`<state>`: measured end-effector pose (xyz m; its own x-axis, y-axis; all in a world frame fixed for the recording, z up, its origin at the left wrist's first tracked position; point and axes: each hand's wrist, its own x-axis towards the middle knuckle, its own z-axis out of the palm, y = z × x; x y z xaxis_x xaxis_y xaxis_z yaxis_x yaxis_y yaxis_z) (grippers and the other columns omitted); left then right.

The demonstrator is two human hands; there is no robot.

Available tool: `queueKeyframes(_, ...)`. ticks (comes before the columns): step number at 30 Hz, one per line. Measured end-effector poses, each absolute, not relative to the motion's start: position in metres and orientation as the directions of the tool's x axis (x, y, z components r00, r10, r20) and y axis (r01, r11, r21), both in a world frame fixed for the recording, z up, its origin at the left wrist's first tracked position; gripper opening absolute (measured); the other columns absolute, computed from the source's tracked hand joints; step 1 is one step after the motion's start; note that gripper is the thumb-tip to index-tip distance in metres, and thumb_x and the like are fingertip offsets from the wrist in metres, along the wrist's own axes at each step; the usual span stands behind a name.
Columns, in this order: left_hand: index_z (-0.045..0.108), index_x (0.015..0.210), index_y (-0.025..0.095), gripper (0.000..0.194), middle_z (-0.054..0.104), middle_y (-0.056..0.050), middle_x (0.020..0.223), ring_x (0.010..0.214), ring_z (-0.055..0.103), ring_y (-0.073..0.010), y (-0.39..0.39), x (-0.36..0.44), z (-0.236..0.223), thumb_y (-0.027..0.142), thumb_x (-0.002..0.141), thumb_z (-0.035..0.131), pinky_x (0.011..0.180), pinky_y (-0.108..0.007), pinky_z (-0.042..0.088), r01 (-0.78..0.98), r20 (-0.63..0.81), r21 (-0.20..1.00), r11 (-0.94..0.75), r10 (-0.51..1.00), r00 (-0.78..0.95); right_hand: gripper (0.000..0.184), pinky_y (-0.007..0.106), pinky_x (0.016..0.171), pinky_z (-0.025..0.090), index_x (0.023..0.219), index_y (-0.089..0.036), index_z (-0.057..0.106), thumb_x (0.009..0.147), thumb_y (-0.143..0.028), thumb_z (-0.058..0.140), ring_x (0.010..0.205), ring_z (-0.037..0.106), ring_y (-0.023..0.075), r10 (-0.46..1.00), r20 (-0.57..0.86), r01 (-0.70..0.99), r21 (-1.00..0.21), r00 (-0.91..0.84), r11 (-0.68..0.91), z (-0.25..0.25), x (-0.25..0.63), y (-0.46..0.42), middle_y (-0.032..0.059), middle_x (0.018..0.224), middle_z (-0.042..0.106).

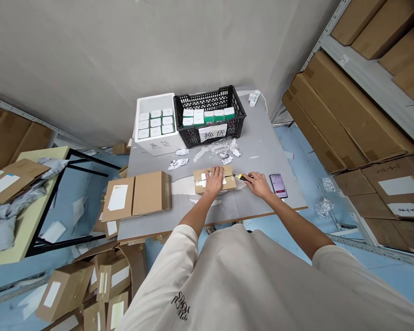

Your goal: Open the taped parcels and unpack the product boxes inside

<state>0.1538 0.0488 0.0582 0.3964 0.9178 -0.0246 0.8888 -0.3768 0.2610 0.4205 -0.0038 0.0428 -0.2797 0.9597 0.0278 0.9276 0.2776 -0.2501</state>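
A small taped cardboard box (pixel 230 184) lies near the front middle of the grey table (pixel 262 151). Across its top rests my left hand (pixel 214 181), fingers stretched out and pressing it down. My right hand (pixel 258 185) is closed around a yellow and black utility knife (pixel 243 177). The knife's tip points left at the box's right end, close to the tape seam; I cannot tell whether the blade touches. White paper scraps stick out around the box. A phone (pixel 279 185) with a lit screen lies just right of my right hand.
Behind are a white foam box (pixel 158 145) and a black crate (pixel 239 123), both holding green-and-white cartons. Crumpled plastic wrap (pixel 221 146) lies before them. Larger cardboard boxes (pixel 148 193) stand left. Shelving (pixel 355 48) flanks the right; more parcels (pixel 67 287) fill the floor at left.
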Motion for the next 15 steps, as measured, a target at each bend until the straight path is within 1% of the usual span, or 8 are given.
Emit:
queueKeyframes(3,0.036,0.159,0.024,0.058,0.043,-0.015,0.162,0.154,0.032,-0.0285,0.05,0.153,0.058,0.025,0.1,0.033,0.123,-0.056,0.022,0.887,-0.017,0.263,-0.379,0.918,0.397,0.049,0.044,0.092,0.033,0.15,-0.029,0.058,0.107,-0.041,0.038,0.11,0.051,0.0323,0.957,0.025,0.921,-0.265,-0.288,0.284,0.044,0.427,0.001,0.0146,0.128,0.063)
queueKeyframes(6,0.037,0.158,0.024,0.058,0.043,-0.015,0.162,0.154,0.033,-0.0284,0.048,0.152,0.058,0.025,0.101,0.033,0.123,-0.054,0.022,0.889,-0.018,0.268,-0.372,0.92,0.39,0.049,0.043,0.091,0.034,0.149,-0.029,0.058,0.106,-0.043,0.039,0.11,0.052,0.0315,0.961,0.018,0.908,-0.324,-0.275,0.266,0.043,0.423,0.008,0.014,0.128,0.063)
queueKeyframes(8,0.036,0.159,0.025,0.058,0.043,-0.014,0.163,0.154,0.032,-0.0278,0.047,0.153,0.059,0.026,0.101,0.034,0.124,-0.054,0.021,0.895,-0.022,0.262,-0.361,0.925,0.379,0.049,0.042,0.091,0.035,0.149,-0.029,0.058,0.106,-0.043,0.039,0.111,0.053,0.0314,0.964,0.025,0.901,-0.35,-0.265,0.257,0.043,0.42,0.013,0.0139,0.129,0.063)
queueKeyframes(11,0.032,0.161,0.025,0.059,0.043,-0.013,0.162,0.156,0.03,-0.0272,0.045,0.155,0.058,0.028,0.102,0.034,0.125,-0.054,0.019,0.903,-0.028,0.253,-0.347,0.931,0.365,0.05,0.043,0.092,0.035,0.149,-0.027,0.058,0.104,-0.042,0.04,0.113,0.052,0.0329,0.97,0.046,0.905,-0.35,-0.239,0.24,0.042,0.427,0.022,0.015,0.129,0.063)
queueKeyframes(15,0.03,0.162,0.025,0.061,0.042,-0.013,0.164,0.157,0.027,-0.0272,0.045,0.152,0.058,0.031,0.102,0.037,0.126,-0.056,0.017,0.898,-0.022,0.276,-0.344,0.931,0.364,0.05,0.046,0.093,0.038,0.145,-0.023,0.059,0.102,-0.043,0.043,0.113,0.054,0.0356,0.989,0.044,0.912,-0.384,-0.138,0.144,0.041,0.45,0.025,0.0175,0.127,0.064)
